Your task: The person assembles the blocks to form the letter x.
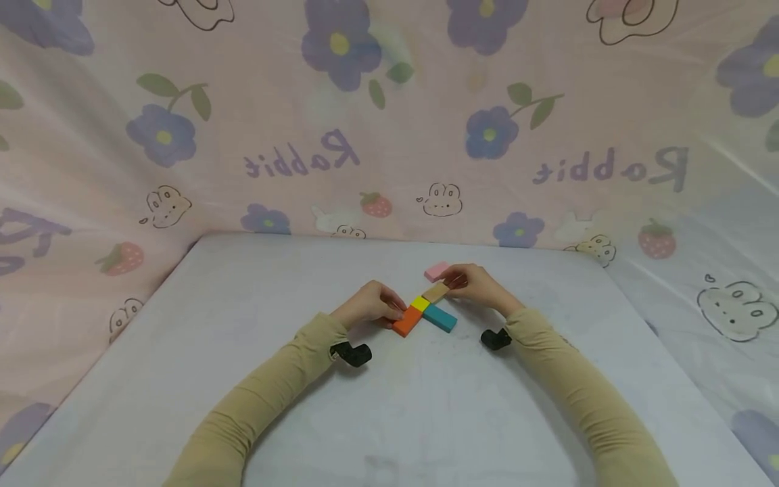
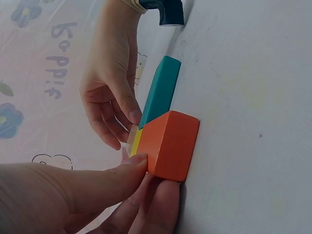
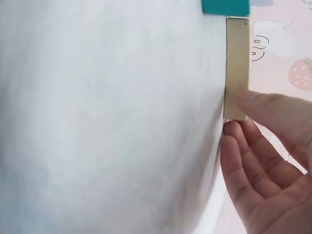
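In the head view, my left hand (image 1: 371,304) holds the outer end of an orange block (image 1: 408,322). Its thumb lies along one side, with the fingers curled at the end face in the left wrist view. My right hand (image 1: 476,284) grips the far end of a plain wooden block (image 3: 236,63), thumb on its side and fingertips at its end. A small yellow block (image 1: 420,304) sits between the orange and wooden ones, in line with them. From this row a teal block (image 1: 440,318) extends to the near right, flat on the table.
A pink block (image 1: 435,272) lies just beyond the wooden block, beside the right hand's fingers. Each wrist carries a black camera mount (image 1: 353,354) close above the white table (image 1: 402,412). Patterned curtain (image 1: 389,135) hangs along the back and sides.
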Demonstrator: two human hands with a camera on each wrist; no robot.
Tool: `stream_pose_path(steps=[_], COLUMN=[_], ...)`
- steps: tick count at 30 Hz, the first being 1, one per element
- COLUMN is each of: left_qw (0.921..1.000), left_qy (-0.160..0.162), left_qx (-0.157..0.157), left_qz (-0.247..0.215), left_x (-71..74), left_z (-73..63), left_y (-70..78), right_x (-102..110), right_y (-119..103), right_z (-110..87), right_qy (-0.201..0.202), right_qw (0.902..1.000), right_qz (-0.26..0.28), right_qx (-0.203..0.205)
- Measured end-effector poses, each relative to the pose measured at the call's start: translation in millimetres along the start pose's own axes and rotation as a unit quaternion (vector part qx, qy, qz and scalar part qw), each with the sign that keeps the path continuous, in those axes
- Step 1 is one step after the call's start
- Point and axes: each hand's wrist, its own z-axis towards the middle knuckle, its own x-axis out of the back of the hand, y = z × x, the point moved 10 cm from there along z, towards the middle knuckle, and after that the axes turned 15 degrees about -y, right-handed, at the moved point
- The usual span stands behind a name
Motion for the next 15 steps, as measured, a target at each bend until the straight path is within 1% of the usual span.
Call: stream_pose_path(steps=[3,9,15], left_qw=[1.0000,1.0000,1.0000], left_qy=[-0.001,0.002,0.002], left_qx=[-0.001,-0.001,-0.003], left_qz=[0.001,0.000,0.008], left_x=[0.0,0.8,0.8], left_z=[-0.3,-2.5,-0.2], left_y=[0.2,1.9,0.7], right_x=[-0.8,-2.0,-1.6], right_y=[0.1,-2.1,-1.6], right_z=[0.2,1.0,2.4], right_qy=[0.003,0.008,0.020], right_qw=[1.0000,0.9996,0.9995], right_qz=[0.002,0.028,0.026], right_qx=[-0.003,-0.005,-0.008])
